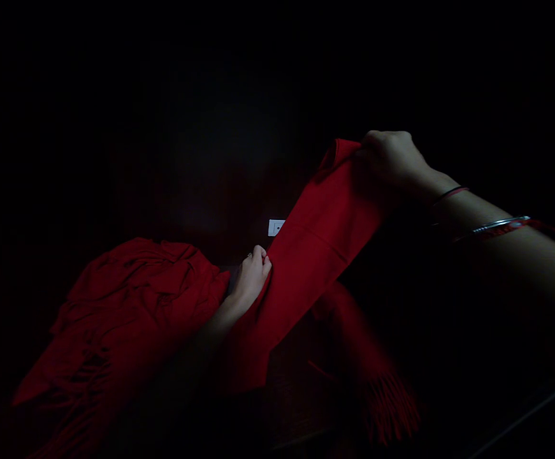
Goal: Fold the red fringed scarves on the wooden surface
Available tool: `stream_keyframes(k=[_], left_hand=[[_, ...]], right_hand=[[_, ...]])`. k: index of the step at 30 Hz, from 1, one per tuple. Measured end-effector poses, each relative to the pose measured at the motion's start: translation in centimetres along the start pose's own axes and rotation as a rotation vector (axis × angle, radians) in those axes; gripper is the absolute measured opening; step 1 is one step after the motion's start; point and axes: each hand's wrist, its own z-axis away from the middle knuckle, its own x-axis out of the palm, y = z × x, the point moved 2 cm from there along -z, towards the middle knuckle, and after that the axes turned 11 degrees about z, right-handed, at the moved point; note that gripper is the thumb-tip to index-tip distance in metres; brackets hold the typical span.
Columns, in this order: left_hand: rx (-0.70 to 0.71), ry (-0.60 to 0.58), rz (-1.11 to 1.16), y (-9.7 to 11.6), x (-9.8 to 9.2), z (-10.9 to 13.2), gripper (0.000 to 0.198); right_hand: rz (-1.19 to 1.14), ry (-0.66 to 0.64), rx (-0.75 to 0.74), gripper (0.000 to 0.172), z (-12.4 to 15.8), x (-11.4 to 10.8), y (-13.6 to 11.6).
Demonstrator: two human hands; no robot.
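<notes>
Cloth edges: the red cloth (313, 252) slants from near left to far right, its long left and right borders fairly straight, its far end rolled over.
Room around: left of it, the left forearm fills the gap beside a red heap (143, 287); to the far side and the right, darkness hides how much space there is.
Pale line: a straight edge (516, 424) runs through the near right corner.
Weave: smooth, matt, with faint creases across the held length; the heap is rumpled, with stringy tassels on its near side.
Fringe: a blurred red tail (387, 401) ends in loose strands, right of the held length; whether they join is hidden.
Far plate: small, white, rectangular (275, 227), partly behind the cloth.
Left hand (253, 277): fingers pinching the cloth's left border midway.
Right hand (394, 156): clenched on its far right corner, silvery bangle (501, 224) up the forearm.
</notes>
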Motion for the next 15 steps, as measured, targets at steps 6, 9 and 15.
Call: stream_keyframes(k=[6,9,15], left_hand=[[0.163,0.162,0.064,1.2,-2.4,-0.1,0.02],[0.395,0.101,0.132,2.2,-4.9,-0.9,0.025],[0.431,0.039,0.175,3.4,-8.6,-2.4,0.013]], right_hand=[[0.027,-0.009,0.092,0.041,0.9,-0.1,1.5],[0.008,-0.022,0.178,0.049,1.0,0.1,2.5],[0.055,-0.01,0.243,0.073,-0.3,-0.4,3.0]])
